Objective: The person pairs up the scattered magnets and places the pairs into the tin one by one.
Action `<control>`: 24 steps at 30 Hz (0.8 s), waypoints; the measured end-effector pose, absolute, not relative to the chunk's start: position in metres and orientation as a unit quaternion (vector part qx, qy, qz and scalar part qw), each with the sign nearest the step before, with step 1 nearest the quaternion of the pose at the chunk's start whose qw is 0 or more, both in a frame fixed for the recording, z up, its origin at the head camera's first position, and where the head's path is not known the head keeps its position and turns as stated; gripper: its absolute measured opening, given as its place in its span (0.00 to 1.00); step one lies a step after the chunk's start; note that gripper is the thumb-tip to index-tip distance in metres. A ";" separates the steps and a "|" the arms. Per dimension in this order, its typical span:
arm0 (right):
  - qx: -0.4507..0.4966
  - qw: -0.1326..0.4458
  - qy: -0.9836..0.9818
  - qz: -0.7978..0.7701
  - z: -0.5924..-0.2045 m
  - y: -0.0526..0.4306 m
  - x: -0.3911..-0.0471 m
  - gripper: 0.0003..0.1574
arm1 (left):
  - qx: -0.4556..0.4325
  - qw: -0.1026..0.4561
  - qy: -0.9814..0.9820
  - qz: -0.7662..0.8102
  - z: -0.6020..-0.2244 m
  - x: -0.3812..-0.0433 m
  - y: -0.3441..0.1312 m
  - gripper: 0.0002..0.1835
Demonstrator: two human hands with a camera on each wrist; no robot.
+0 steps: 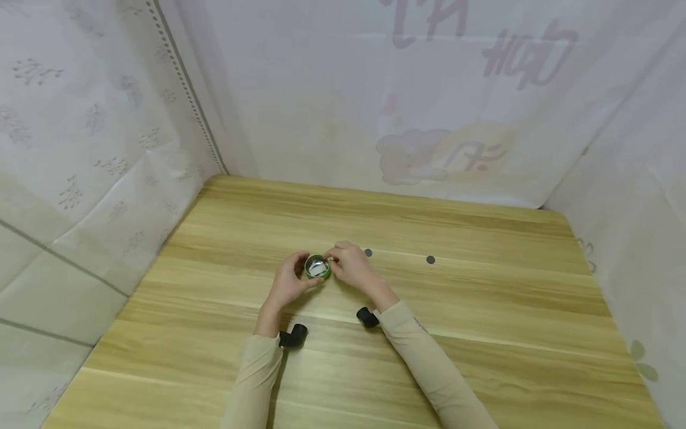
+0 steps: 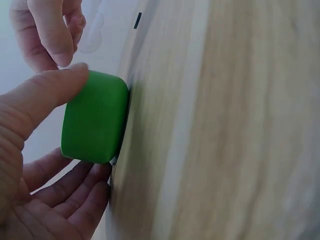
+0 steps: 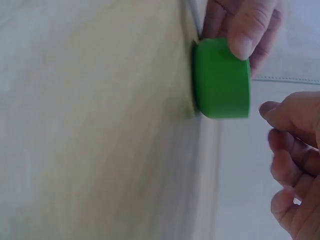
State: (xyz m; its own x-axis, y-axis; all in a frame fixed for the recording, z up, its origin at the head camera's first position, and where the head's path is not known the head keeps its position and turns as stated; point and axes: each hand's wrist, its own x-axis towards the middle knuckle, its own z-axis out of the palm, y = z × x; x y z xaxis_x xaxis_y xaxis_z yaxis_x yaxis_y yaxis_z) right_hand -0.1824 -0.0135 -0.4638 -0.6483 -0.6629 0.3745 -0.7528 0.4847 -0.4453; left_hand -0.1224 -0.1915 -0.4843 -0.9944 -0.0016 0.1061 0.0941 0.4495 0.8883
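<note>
A small round green container stands on the wooden table with its top open, showing a shiny inside and a whitish patch. My left hand holds it from the left, thumb on the near side and fingers round the far side. My right hand is at the container's right rim, fingertips by the opening. In the right wrist view its fingers are bent beside the green wall, a little apart from it. I cannot tell whether something small is between the fingertips.
Two small dark discs lie on the wooden table: one disc just beyond the right hand, another disc farther right. Black wrist devices jut from both cuffs. Printed curtains border the table's back and sides.
</note>
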 end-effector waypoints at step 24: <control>0.333 0.063 -0.871 0.356 -0.453 0.037 -0.182 0.13 | -0.060 0.146 -0.834 -0.529 -0.468 -0.132 -0.159 0.26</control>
